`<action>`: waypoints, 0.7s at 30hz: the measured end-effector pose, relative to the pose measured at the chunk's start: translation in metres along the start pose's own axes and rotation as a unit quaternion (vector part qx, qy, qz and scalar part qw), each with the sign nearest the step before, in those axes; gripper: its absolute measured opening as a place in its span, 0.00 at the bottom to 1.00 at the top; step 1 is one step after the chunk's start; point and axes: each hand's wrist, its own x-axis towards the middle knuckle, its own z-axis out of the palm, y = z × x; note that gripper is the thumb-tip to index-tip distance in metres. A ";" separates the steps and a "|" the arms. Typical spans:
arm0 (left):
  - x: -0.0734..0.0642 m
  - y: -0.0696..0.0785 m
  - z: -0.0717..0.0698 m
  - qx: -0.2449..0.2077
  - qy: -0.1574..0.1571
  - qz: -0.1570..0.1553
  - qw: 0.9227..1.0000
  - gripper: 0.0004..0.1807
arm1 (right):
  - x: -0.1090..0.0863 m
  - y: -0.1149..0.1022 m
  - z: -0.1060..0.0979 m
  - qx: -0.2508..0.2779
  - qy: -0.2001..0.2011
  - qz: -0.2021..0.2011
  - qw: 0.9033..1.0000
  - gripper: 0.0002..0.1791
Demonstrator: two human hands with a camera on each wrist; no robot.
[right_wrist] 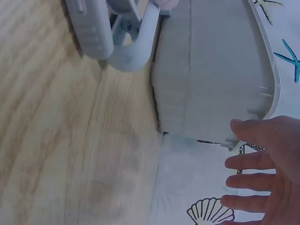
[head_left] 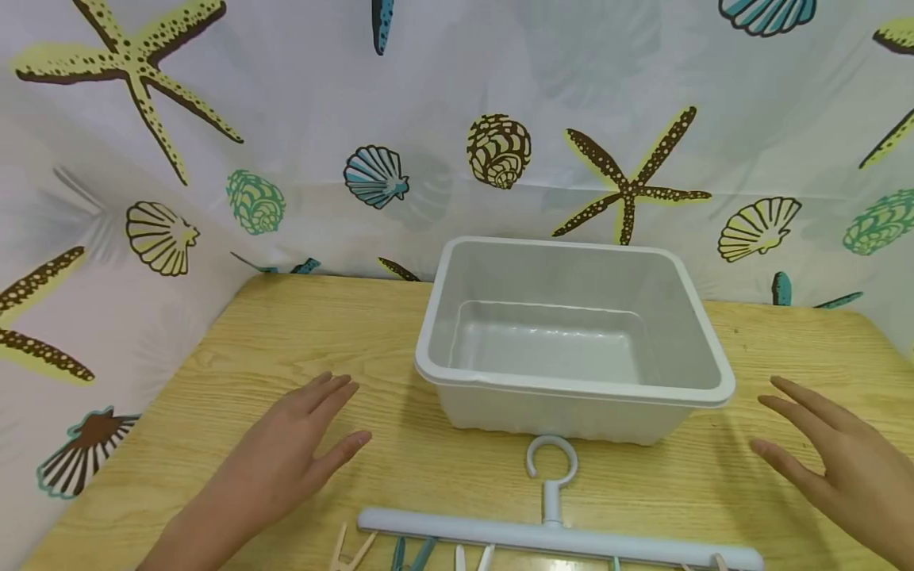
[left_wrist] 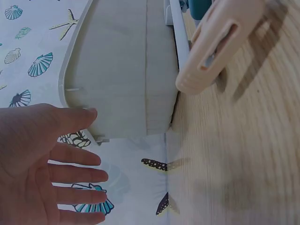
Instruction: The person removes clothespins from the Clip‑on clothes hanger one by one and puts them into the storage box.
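Note:
A light grey plastic tub [head_left: 550, 388] sits near the back of the wooden table, with nothing inside it. My left hand [head_left: 286, 452] hovers to the left of the tub, fingers straight and thumb apart, holding nothing. On the other side, my right hand [head_left: 835, 460] is held out with its fingers extended, also holding nothing. Between the hands and in front of the tub lies a pale clip hanger [head_left: 557, 538] with a hook [head_left: 572, 468] pointing at the tub. Clothespins hang along its bar, among them a beige clothespin [left_wrist: 220, 47] seen large in the left wrist view.
The wooden table [head_left: 321, 325] reaches back to a white curtain [head_left: 307, 119] printed with shells and starfish, which also hangs along the left side. Several clothespins, such as a teal one [head_left: 410, 555], run off the bottom of the head view.

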 end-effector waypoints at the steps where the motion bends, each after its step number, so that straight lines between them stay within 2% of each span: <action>1: 0.000 0.000 0.001 0.000 -0.004 0.002 1.000 0.30 | -0.001 -0.002 0.000 0.001 -0.006 0.001 1.000 0.29; 9: -0.002 0.002 0.006 -0.009 -0.027 0.018 0.999 0.25 | -0.005 -0.011 0.002 0.004 -0.007 -0.025 1.000 0.26; 15: -0.004 0.005 0.010 -0.020 -0.061 0.021 0.998 0.25 | -0.007 -0.017 0.007 0.001 -0.033 -0.034 0.999 0.24; 21: -0.007 0.006 0.017 -0.028 -0.074 0.067 0.995 0.24 | -0.011 -0.024 0.012 0.003 -0.070 -0.035 0.997 0.24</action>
